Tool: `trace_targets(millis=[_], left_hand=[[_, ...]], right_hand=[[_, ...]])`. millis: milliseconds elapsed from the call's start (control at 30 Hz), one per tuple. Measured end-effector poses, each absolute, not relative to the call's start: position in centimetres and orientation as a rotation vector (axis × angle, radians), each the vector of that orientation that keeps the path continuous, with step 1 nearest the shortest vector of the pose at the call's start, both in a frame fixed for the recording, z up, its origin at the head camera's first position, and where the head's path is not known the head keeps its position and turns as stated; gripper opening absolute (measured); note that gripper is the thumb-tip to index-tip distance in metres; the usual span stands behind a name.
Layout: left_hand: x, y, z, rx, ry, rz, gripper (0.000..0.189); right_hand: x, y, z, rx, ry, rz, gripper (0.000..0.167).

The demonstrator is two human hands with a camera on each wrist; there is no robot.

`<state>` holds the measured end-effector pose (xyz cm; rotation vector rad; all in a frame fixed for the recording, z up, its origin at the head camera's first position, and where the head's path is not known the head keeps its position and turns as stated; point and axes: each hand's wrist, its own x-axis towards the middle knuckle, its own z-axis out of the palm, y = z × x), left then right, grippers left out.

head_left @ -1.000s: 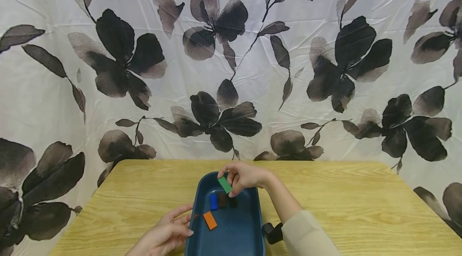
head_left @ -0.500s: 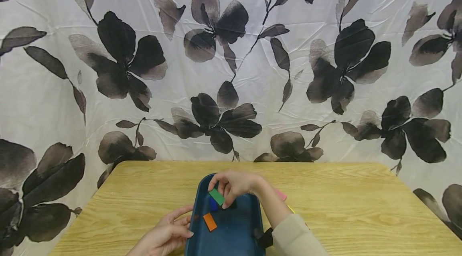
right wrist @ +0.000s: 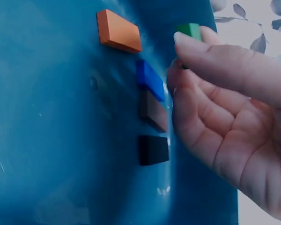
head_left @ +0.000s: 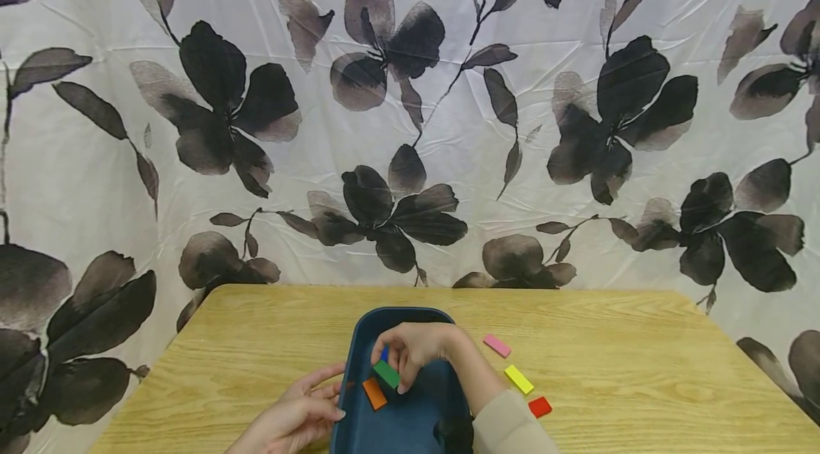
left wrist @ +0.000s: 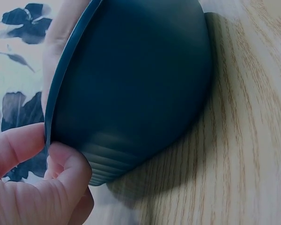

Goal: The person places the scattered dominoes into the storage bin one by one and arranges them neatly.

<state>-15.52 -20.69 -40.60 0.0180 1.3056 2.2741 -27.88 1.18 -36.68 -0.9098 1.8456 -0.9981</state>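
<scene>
In the head view a deep blue plastic tray (head_left: 393,433) stands at the near middle of the table. My left hand (head_left: 291,413) pinches its left rim between thumb and finger, as the left wrist view also shows. Over the tray, my right hand (head_left: 419,349) pinches a green block (head_left: 386,373) by its ends. Just below that block lies an orange block (head_left: 374,394) on the tray floor. A blue block (right wrist: 150,79), a brown block (right wrist: 153,112) and a black block (right wrist: 153,150) line up near the tray's far wall in the right wrist view.
Right of the tray, a pink block (head_left: 497,346), a yellow block (head_left: 519,379) and a red block (head_left: 540,407) lie on the wooden table (head_left: 640,361). Behind it hangs a white cloth (head_left: 487,240) with dark flowers.
My right hand has brought the green block from the tray's far end nearer, down beside the orange block. The left hand stays at the rim. Blocks right of the tray have come into view.
</scene>
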Motion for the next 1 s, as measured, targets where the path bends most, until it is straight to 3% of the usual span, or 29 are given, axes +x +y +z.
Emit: trace_targets(millis=[1000], left_hand=[[-15.5,-20.4,-40.2,-0.020,1.306,2.282,0.079]], right_hand=[[-28.4,1.4,-38.5,-0.844,1.819,-0.885,0.046]])
